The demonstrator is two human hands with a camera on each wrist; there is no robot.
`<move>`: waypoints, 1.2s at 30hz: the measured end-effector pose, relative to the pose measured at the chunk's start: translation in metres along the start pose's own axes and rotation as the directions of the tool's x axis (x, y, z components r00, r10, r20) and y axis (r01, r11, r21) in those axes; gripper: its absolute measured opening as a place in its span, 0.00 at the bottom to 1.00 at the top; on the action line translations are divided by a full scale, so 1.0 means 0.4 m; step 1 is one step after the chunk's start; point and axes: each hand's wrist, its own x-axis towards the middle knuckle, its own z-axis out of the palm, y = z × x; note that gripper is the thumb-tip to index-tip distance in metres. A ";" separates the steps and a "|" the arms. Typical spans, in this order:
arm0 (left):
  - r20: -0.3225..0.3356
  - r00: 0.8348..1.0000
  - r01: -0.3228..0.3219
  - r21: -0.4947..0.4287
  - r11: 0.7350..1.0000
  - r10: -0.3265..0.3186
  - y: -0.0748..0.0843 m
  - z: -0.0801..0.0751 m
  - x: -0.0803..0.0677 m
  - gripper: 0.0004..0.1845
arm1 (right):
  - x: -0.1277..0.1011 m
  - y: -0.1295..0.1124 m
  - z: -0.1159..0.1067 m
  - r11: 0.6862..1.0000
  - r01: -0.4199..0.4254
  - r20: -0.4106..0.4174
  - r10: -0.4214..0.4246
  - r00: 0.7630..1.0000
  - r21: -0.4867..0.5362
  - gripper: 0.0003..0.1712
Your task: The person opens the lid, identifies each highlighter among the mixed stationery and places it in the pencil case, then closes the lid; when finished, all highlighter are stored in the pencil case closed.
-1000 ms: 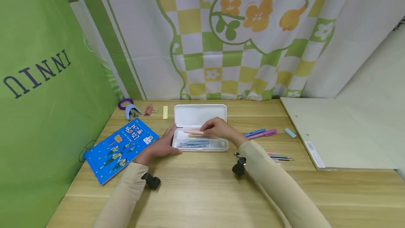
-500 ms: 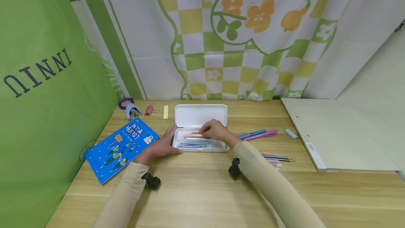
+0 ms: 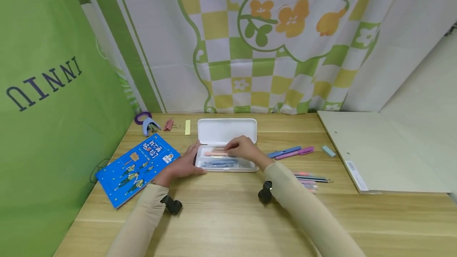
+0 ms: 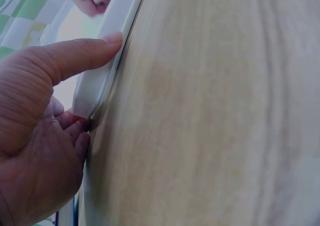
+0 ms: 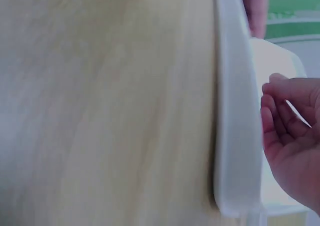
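A white pencil case (image 3: 248, 164) lies with its lid (image 3: 227, 131) raised on the wooden table. My left hand (image 3: 183, 163) grips its left end, thumb along the front edge and fingers at the side, as the left wrist view shows. Inside the back part, my right hand (image 3: 245, 148) has its thumb and finger pinched together at the right end of a peach-coloured pen (image 3: 214, 154). Several blue pens (image 3: 217, 163) occupy the front part. From the right wrist camera, the case's wall (image 5: 237, 110) stands beside the curled right hand (image 5: 295, 126), and no pen shows there.
A blue book (image 3: 137, 169) flanks my left arm. Behind it sit a lilac stapler-like item (image 3: 150, 126), a pink binder clip (image 3: 169, 124) and a yellow strip (image 3: 187, 127). Rightward are blue and purple pens (image 3: 294, 152), several pencils (image 3: 312, 179), an eraser (image 3: 328, 151) and a large board (image 3: 378, 154).
My right hand has lowered the peach pen into the case's back part and moved slightly down with it. The left hand stays at the case's left end.
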 end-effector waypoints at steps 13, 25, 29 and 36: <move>0.004 1.000 0.030 0.013 0.999 -0.030 0.002 0.000 0.002 0.61 | -0.162 0.052 -0.193 0.981 -0.061 0.117 0.040 0.992 0.185 0.15; -0.008 1.000 0.016 0.021 1.000 -0.016 0.003 -0.002 -0.002 0.61 | -0.340 0.176 -0.303 0.994 -0.106 0.142 0.102 0.985 0.021 0.14; -0.010 1.000 0.008 0.023 1.000 -0.008 0.000 -0.001 -0.001 0.61 | -0.350 0.207 -0.307 0.999 -0.047 0.159 0.049 0.986 -0.017 0.11; -0.002 1.000 0.031 0.028 0.999 -0.031 -0.005 0.002 0.002 0.61 | -0.343 0.216 -0.298 0.999 -0.024 0.176 0.029 0.984 -0.030 0.10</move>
